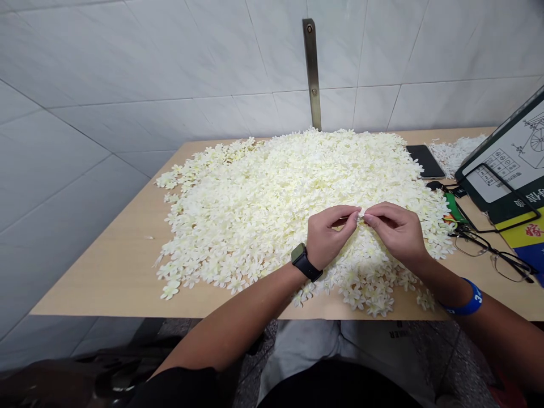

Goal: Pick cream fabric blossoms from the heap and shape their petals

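A wide heap of white artificial flowers (255,209) with pale yellow centres covers much of the wooden table. Above the right part of the heap, my left hand (329,232) and my right hand (397,229) meet at their fingertips. Between them they pinch a small white flower (361,213), mostly hidden by the fingers. Thumb and index finger are pressed together on each hand. A black watch (306,262) is on my left wrist, and a blue wristband (470,297) is on my right.
To the right lie a dark phone (425,161), eyeglasses (493,255), and a pile of small white pieces (457,152). A dark green printed box (505,164) leans at the right edge. Tiled wall (238,62) with a metal bracket (312,73) bounds the table (110,266) behind.
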Demonstrator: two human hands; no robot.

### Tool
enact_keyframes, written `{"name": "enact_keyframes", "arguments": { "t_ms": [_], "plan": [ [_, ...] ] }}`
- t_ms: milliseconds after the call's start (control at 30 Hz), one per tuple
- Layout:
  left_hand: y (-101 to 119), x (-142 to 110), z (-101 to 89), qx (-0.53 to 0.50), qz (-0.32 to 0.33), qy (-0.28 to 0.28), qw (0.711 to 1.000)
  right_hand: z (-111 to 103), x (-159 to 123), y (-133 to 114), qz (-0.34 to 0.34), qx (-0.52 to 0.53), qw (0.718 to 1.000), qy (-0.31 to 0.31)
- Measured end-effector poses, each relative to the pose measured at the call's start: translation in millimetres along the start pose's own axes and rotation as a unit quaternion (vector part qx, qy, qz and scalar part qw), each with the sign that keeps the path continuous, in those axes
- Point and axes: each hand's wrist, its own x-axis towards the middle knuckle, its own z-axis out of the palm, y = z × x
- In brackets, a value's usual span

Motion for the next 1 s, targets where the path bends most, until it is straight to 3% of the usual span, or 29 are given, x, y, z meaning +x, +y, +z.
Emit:
{"name": "enact_keyframes", "arguments": {
  "t_ms": [200, 733, 1000],
  "plan": [
    [-4.3, -0.7, 1.1, -0.057, -0.054, -0.030, 0.996, -0.2, -1.2, 4.9, 0.034, 0.016, 0.999, 0.003],
    [-7.7, -0.7, 3.5, -0.103, -0.052, -0.054, 0.992, 0.0, -2.3, 3.1, -0.036, -0.037, 0.999, 0.019],
    [-4.6, 1.9, -0.5, 0.019, 0.012, -0.051, 0.998, 2.0, -2.7, 6.6, -0.060, -0.048, 0.997, 0.033]
  ]
}}
